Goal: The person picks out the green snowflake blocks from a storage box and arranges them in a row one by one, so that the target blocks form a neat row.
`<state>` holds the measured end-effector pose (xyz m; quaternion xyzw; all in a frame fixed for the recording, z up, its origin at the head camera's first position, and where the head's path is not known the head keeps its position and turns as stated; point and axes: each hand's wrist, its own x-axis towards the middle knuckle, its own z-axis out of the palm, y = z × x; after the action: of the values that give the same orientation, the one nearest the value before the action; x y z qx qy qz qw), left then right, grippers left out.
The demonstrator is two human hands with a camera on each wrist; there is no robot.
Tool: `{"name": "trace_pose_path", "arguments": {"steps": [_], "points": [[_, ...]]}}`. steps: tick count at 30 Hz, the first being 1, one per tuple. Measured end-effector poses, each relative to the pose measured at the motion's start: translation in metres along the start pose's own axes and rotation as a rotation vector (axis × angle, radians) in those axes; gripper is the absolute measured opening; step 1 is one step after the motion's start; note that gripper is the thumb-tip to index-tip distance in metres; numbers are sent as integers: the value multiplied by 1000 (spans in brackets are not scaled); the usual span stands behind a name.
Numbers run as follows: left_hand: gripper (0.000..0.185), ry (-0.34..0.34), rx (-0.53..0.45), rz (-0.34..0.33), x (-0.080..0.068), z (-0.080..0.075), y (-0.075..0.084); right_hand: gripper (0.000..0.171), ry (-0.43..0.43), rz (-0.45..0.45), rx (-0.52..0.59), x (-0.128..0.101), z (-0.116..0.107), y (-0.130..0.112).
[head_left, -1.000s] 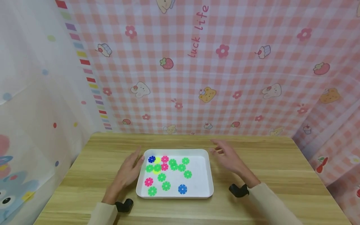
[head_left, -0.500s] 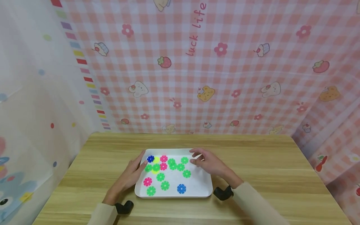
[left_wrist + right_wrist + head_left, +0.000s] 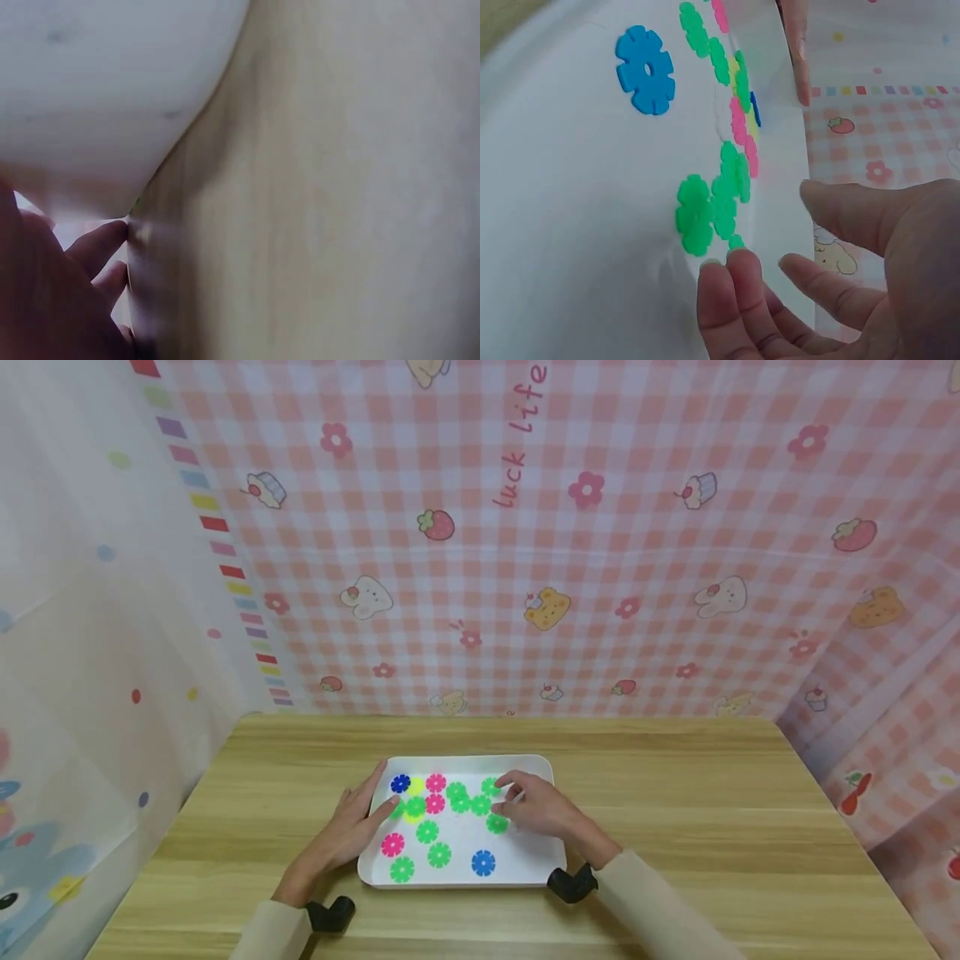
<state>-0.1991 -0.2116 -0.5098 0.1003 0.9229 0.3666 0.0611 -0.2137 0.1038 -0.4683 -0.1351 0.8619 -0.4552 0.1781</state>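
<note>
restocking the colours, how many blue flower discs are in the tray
2. One blue disc lies at the far left corner of the tray; the other blue disc lies near its front edge. The right hand might hide more.

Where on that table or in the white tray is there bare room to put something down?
The wooden table is bare right of the tray and along the far edge by the curtain. Inside the tray, a free patch lies near the right wall, beside the blue disc. The far left is crowded with discs, where the left hand and right hand reach.
</note>
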Motion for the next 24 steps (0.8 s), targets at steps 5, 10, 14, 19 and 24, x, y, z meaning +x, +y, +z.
{"name": "trace_pose_path", "arguments": {"steps": [5, 10, 14, 19, 24], "points": [[74, -7, -1, 0, 0, 0, 0, 41, 7, 40, -24, 1, 4, 2], [72, -5, -2, -1, 0, 1, -1, 38, 17, 76, -52, 1, 6, 4], [72, 0, -8, 10, 0, 2, -1, 34, 17, 81, -97, 1, 9, 7], [71, 2, -8, 11, 1, 3, -3, 33, 33, 76, -139, 1, 13, 9], [70, 8, -1, 14, 1, 3, -3, 31, 53, 29, -155, 2, 15, 9]]}}
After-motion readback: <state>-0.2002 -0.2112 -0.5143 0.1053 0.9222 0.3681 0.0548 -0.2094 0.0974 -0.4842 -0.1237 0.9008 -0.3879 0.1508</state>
